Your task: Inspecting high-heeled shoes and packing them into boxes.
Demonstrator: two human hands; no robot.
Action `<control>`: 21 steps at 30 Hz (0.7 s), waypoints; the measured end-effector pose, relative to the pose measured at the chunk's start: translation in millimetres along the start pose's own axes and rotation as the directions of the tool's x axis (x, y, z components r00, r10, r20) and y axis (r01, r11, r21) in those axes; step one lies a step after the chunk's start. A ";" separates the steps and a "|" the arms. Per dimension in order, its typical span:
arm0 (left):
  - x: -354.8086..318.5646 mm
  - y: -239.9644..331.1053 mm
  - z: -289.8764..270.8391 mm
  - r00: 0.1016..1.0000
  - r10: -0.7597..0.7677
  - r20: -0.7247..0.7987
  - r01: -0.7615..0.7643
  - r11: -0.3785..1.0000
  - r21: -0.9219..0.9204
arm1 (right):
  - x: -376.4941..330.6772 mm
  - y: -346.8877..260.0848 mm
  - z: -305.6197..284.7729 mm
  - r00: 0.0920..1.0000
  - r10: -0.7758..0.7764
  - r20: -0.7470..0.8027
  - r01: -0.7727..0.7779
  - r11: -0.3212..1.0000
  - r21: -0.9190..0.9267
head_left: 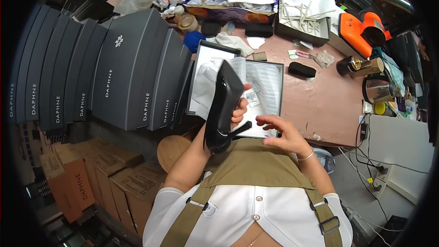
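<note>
A black high-heeled shoe point(224, 96) is tilted on its side in front of me, its pointed toe up and its sole facing right. My left hand point(239, 110) grips it from behind, with part of the palm hidden by the shoe. Just right of the heel, my right hand point(289, 138) hovers with fingers apart and nothing in them. Beneath both hands lies an open shoe box point(281, 92) on the table. White tissue paper point(203, 87), clear wrapping point(265, 80) and a small white packet point(251, 97) are in it.
Large dark grey shoe boxes point(128, 64) stand in a row at left, above brown cartons point(132, 185). A box of white sticks point(304, 18), an orange device point(359, 32) and a black brush-like block point(302, 70) sit on the pink table point(320, 107). Cables point(366, 164) hang at right.
</note>
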State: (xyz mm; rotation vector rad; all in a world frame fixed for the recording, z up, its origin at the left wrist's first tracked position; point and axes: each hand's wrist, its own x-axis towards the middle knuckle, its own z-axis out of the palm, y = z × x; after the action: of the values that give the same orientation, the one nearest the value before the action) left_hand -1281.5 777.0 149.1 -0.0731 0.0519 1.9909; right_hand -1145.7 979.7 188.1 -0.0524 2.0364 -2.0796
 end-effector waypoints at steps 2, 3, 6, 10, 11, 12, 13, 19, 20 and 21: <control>15.6 -11.2 -1.4 0.993 -0.030 0.118 0.058 0.967 -0.248 | -2.7 -11.4 10.0 1.000 -0.010 -0.015 0.009 1.000 -0.030; 18.8 -15.4 -6.4 0.994 -0.018 0.112 0.044 0.971 -0.233 | -1.1 -15.0 10.9 0.999 -0.027 -0.020 0.026 0.997 -0.077; 20.6 -21.5 -8.9 0.994 -0.074 0.078 0.088 0.977 -0.196 | -1.8 -22.4 11.2 0.993 -0.092 -0.079 0.075 0.977 -0.202; 23.7 -23.2 -15.2 0.989 -0.147 0.003 0.147 0.987 -0.069 | -15.0 -21.2 6.1 0.950 -0.137 -0.282 0.059 0.962 -0.266; 24.8 -24.0 -18.8 0.988 -0.151 -0.030 0.151 0.988 -0.027 | -17.7 -22.8 5.4 0.941 -0.130 -0.313 0.041 0.960 -0.277; 27.3 -25.6 -22.3 0.983 -0.152 -0.101 0.155 0.988 0.023 | -20.7 -24.2 4.4 0.931 -0.123 -0.343 0.021 0.958 -0.287; 28.7 -26.4 -24.1 0.979 -0.159 -0.132 0.168 0.984 0.065 | -23.4 -25.6 3.7 0.921 -0.117 -0.372 0.002 0.955 -0.296; 45.9 -31.0 -31.0 0.923 -0.087 -0.374 0.250 0.874 0.416 | -25.8 -24.9 3.9 0.907 -0.130 -0.400 0.002 0.952 -0.307; 49.3 -35.9 -26.7 0.877 0.003 -0.480 0.268 0.827 0.495 | -24.0 -22.6 6.1 0.907 -0.132 -0.400 0.015 0.959 -0.282; 53.9 -41.7 -24.2 0.822 0.100 -0.560 0.293 0.770 0.567 | -23.6 -19.6 5.4 0.905 -0.135 -0.402 0.027 0.964 -0.264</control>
State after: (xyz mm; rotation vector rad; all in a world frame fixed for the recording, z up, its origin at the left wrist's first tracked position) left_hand -1264.8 841.4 120.8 -0.2205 1.0912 1.6772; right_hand -1124.5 978.9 210.8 0.2969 2.5859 -1.9954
